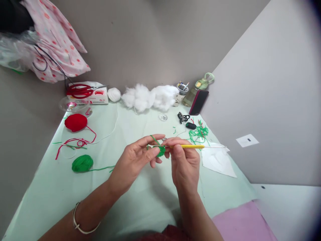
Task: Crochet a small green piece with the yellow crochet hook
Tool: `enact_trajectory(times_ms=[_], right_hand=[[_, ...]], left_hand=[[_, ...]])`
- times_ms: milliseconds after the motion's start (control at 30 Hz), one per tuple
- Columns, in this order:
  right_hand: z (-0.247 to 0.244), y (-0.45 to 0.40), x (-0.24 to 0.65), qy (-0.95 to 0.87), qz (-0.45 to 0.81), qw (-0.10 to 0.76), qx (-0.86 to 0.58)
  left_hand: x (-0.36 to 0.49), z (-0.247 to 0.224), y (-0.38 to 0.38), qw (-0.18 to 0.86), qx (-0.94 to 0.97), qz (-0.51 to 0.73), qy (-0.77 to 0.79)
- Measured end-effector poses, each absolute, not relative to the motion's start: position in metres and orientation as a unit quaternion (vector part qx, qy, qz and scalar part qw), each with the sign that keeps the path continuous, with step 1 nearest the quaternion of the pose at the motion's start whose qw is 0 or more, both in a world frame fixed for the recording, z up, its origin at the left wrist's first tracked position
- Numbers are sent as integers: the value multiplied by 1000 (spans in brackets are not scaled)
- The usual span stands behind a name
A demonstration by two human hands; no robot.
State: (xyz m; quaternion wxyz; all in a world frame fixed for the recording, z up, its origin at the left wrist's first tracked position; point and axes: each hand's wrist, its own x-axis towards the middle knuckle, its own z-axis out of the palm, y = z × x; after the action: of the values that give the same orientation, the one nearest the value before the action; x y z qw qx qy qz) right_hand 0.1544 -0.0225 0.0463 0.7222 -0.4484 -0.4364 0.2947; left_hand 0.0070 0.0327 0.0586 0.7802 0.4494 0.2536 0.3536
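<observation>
A small green crocheted piece (pixel 161 151) is pinched between the thumb and fingers of my left hand (pixel 136 160), with green yarn looped over its raised index finger. My right hand (pixel 184 162) grips a crochet hook with a yellow handle (pixel 192 146). The hook's thin metal end reaches left to the green piece, and both hands nearly meet there. To the left lies a green yarn ball (pixel 82 163), its strand running toward my left wrist.
Around the table (pixel 112 201) are a red yarn ball (pixel 76 122), white yarn (pixel 114 94), white stuffing (pixel 150 97), red scissors (pixel 79 91) on a box, a pen cup (pixel 179 97), a bottle (pixel 192 95), a phone (pixel 199 102), green yarn scraps (pixel 199 134) and white paper (pixel 217 160).
</observation>
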Motion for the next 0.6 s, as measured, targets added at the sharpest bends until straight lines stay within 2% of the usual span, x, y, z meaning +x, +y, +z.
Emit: enact_trajectory(times_ms=[433,600], right_hand=[[51,-23,158,-401,345,743,-411],[52,-29,159,-458,296,717,-435]], left_hand=[[3,55,36,758,475,359,264],[1,55,38,742,488,366,276]])
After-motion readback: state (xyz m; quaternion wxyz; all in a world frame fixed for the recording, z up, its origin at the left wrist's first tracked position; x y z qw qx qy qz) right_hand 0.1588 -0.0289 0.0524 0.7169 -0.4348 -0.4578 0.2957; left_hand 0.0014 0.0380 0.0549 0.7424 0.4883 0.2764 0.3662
